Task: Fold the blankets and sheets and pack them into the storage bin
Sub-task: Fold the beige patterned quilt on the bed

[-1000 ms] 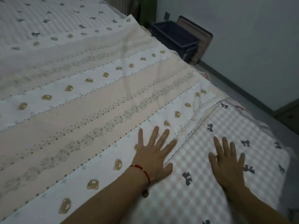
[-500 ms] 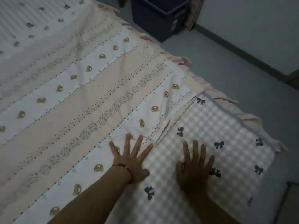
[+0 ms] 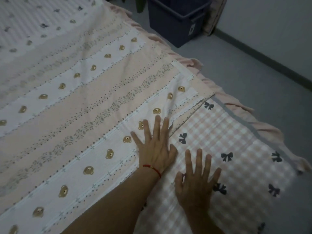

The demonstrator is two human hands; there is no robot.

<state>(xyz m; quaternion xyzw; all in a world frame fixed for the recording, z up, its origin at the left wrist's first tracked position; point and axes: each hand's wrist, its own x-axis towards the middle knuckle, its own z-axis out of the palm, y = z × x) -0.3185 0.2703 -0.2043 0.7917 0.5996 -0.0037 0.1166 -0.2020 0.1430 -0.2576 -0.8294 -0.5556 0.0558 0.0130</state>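
My left hand (image 3: 156, 149) has slid along the sheet (image 3: 94, 115) edge, right hand (image 3: 196, 179) trailing on the bed (image 3: 236, 141). Fingers flat, grasping nothing. Smoothing continues; the bin (image 3: 172, 22) waits.

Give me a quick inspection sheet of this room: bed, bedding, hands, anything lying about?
Surface: bed, pink frilled edge, bedding spread over it.
Job's things: bear-print blanket lying flat, not folded; checked bow-print sheet beneath it; dark storage bin on the floor past the bed.
Clutter: nothing seen.
Hands: left hand flat on the blanket's edge, red wrist string; right hand flat on the checked sheet, fingers spread.
Cables: nothing seen.
Surroundings: grey floor, pale wall, dark skirting.
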